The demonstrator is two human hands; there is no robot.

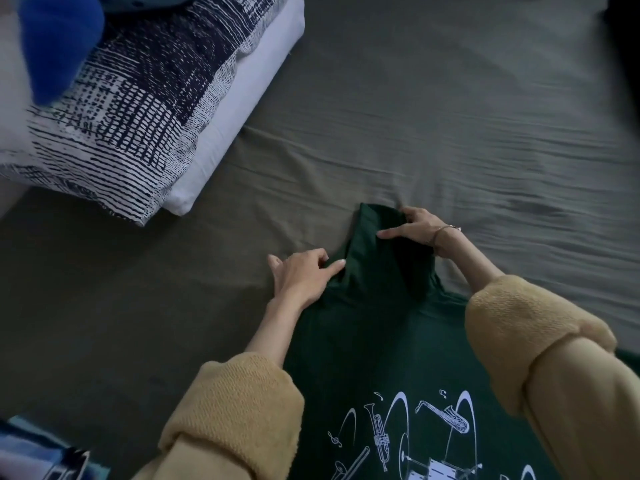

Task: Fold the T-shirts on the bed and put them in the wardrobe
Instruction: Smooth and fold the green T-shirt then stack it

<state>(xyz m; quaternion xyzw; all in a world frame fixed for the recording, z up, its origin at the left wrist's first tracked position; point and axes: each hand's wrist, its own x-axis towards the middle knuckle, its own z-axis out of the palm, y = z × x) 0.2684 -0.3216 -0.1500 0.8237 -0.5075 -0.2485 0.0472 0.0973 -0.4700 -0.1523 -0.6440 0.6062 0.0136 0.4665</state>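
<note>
Beyond the fingertips of both hands the grey-green sheet (433,109) lay bare and rumpled, open for a reach ahead and out past the right hand (420,230). Outward of the left hand (301,275) the sheet also lay free, but farther ahead on that side a patterned pillow (131,116) on a white one (239,109) blocked the way, a blue thing (59,39) resting on top. Behind the fingers, the green T-shirt (374,341) covered the bed.

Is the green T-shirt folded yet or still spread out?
Mostly spread. The T-shirt lies print-up on the bed; only its far sleeve is being folded, by the left hand and right hand.
</note>
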